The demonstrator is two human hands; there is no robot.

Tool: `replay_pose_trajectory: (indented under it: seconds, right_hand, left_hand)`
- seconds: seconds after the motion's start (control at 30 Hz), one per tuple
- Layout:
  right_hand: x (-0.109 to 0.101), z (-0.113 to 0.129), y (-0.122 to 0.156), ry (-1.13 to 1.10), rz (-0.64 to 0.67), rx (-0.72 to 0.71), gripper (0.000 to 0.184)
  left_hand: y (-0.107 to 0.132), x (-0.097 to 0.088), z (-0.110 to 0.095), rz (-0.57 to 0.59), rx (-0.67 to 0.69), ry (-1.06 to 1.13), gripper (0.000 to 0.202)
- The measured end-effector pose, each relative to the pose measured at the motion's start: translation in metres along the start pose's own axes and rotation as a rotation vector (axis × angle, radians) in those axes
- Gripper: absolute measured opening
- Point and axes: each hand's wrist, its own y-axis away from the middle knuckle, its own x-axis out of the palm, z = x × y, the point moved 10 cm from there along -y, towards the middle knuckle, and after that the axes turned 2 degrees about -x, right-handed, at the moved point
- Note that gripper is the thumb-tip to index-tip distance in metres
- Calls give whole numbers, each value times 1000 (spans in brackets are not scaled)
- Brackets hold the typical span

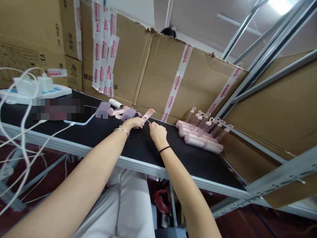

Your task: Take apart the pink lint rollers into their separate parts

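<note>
My left hand (135, 123) is closed around a long pale pink plastic shell (148, 115), tilted up to the right above the black table. Close beside it, my right hand (158, 133) is closed on a thin tool (149, 122), its slim tip pointing at the shell. The tool's handle is hidden in my fist, so its kind does not show. Behind my left hand lie a translucent purple cover (128, 114), pink plastic parts (118, 111) and a white tube (116, 103). A second purple cover (103, 109) stands farther left.
Several pink cylinders (195, 140) lie at the right, with clear heart-topped wands (210, 122) behind and on them. A white power strip (61, 91) with plugs and loose cables (24, 132) occupies the left. Cardboard (158, 76) walls the back; a metal rack (272, 79) stands right.
</note>
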Motion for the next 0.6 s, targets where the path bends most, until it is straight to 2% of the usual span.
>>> replay_pose_trajectory:
  seconds: [0.07,0.17,0.33,0.47,0.6]
  right_hand:
    - [3,3,-4,-9,53,25,28]
    - [4,3,-4,-8,58,52,26]
    - [-1,-8,7,84,-78,84,34]
    - [-6,-10,9,113,-83,91,33]
    - [-10,-14,10,115,-66,133,36]
  left_hand:
    - [5,8,-6,22,11,-37,24]
    - [7,12,-9,-11,-8,29,27]
    - [-1,5,3,-146,-84,156,32]
    - [1,-3,14,-247,-181,161,34]
    - [11,-12,16,-305,-218,138,28]
